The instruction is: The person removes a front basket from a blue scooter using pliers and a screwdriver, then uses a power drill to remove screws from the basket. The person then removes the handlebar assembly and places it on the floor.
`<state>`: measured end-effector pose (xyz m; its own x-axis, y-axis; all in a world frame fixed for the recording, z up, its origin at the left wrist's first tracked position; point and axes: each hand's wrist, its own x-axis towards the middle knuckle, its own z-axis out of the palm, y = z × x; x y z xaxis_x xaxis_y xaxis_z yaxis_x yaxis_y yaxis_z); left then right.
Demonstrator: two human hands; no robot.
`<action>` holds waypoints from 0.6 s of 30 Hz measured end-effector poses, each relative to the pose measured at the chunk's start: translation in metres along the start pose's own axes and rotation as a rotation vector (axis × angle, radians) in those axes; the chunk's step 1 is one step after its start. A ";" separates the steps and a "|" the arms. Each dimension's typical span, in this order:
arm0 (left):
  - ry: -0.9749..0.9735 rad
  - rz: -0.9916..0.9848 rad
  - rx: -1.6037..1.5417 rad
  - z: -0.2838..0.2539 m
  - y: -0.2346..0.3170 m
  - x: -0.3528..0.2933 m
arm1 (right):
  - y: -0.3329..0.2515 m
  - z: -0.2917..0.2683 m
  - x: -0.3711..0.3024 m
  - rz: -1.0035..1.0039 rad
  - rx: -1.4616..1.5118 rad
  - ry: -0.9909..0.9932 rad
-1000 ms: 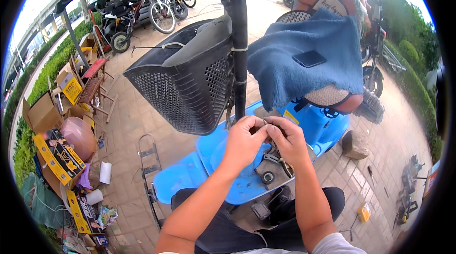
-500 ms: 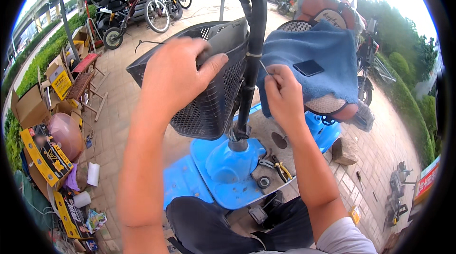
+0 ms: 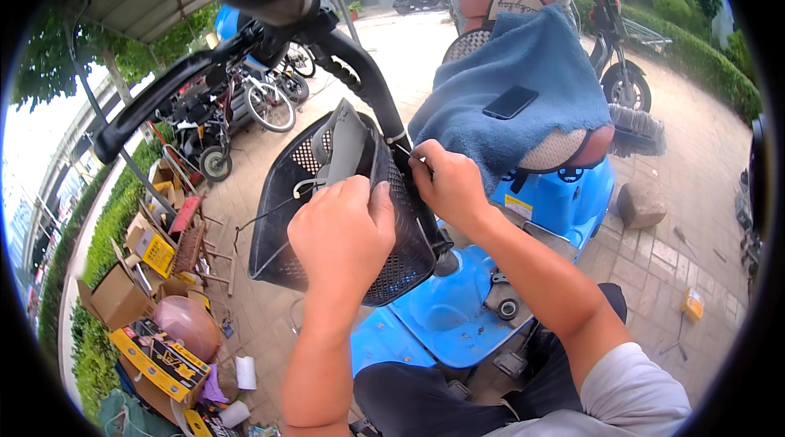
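A black mesh basket (image 3: 274, 233) hangs on the steering column (image 3: 364, 81) of a blue scooter (image 3: 437, 306). Inside it stands a grey plastic panel (image 3: 347, 147). My left hand (image 3: 339, 228) is closed at the basket's near side, its thumb up; its fingertips are hidden, so what they grip does not show. Close beside the column, my right hand (image 3: 450, 185) pinches the end of a thin white cable tie (image 3: 404, 151). Another pale tie (image 3: 396, 139) circles the column just above. A black cable (image 3: 260, 220) sticks out over the basket's left side.
A blue towel (image 3: 458, 122) with a phone (image 3: 510, 102) on it covers the seat. On the footboard lies a tape roll (image 3: 508, 309). Cardboard boxes (image 3: 123, 294) stand at left, a stone block (image 3: 641, 206) at right. The handlebar (image 3: 163, 98) juts across the upper left.
My view has swung, bringing the handlebar in. My left hand has come down from above the basket's rim to its near side. My right hand is nearer the column, still pinching.
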<state>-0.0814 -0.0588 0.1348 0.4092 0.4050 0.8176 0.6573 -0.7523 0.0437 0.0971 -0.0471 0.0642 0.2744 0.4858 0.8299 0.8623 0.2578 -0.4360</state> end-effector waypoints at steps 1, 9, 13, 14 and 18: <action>0.006 -0.008 -0.018 -0.001 0.000 0.000 | -0.001 0.000 0.002 0.004 0.030 0.025; -0.061 -0.061 -0.144 0.003 -0.023 0.006 | 0.021 -0.009 0.023 -0.114 -0.027 -0.023; -0.104 -0.177 -0.293 0.007 -0.062 0.007 | 0.023 -0.032 0.060 -0.376 -0.191 -0.192; -0.124 -0.222 -0.315 0.009 -0.073 0.007 | 0.016 -0.037 0.071 -0.423 -0.264 -0.266; -0.029 -0.128 -0.357 0.027 -0.102 0.006 | -0.004 -0.031 0.104 -0.625 -0.519 -0.438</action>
<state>-0.1289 0.0339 0.1196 0.3592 0.5182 0.7761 0.4442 -0.8263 0.3462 0.1351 -0.0241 0.1629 -0.4002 0.6840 0.6099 0.9110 0.2245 0.3459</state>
